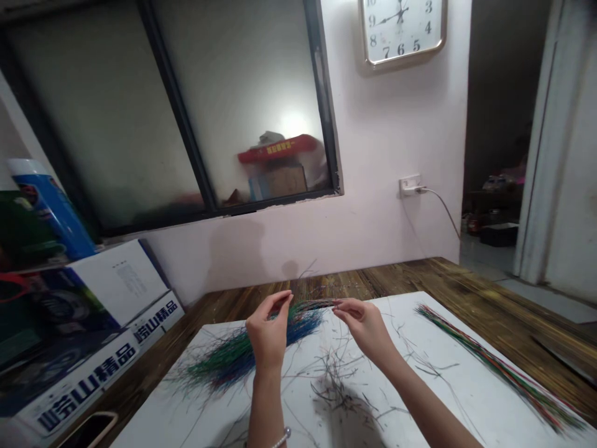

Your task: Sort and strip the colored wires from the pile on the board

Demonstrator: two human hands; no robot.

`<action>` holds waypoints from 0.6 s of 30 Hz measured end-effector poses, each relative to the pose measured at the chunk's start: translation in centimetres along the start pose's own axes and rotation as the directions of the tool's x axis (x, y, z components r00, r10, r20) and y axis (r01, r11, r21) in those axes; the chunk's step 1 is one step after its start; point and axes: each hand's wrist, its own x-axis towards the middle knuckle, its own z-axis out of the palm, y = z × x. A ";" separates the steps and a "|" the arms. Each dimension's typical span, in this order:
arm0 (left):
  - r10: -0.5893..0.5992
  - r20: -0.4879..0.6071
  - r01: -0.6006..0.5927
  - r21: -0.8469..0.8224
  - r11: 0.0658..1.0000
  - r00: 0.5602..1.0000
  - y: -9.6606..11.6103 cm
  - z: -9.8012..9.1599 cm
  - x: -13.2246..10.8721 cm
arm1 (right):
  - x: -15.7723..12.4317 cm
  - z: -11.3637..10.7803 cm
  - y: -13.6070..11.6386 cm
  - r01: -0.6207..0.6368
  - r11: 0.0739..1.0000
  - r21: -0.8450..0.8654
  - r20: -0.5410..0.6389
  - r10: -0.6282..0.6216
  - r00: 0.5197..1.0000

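Note:
My left hand (269, 328) and my right hand (364, 323) are raised over a white board (448, 398), fingers pinched. Between them they hold a short bundle of thin dark strands (313, 304), stretched level from one pinch to the other. Just behind and below my left hand lies a loose pile of blue and green strands (233, 358) spread across the board. Scattered thin dark strands (336, 386) lie on the board under my right forearm.
A neat row of red and green strands (499, 367) runs along the board's right side. The board rests on a wooden table (489, 298). Printed cardboard boxes (88, 348) and a blue canister (51, 205) stand at left; a phone (88, 430) lies near them. A wall, window, clock and socket are behind.

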 end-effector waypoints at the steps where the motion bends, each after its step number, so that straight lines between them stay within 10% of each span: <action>1: -0.024 -0.037 0.023 -0.027 0.999 0.999 0.0 0.0 0.0 | 0.0 0.0 0.1 -0.002 0.999 -0.032 0.000 0.002 1.000; 18: -0.284 -0.187 0.216 -0.318 0.923 0.940 -0.3 0.0 0.4 | -0.9 1.3 -0.8 0.048 0.998 -0.030 0.183 -0.042 0.982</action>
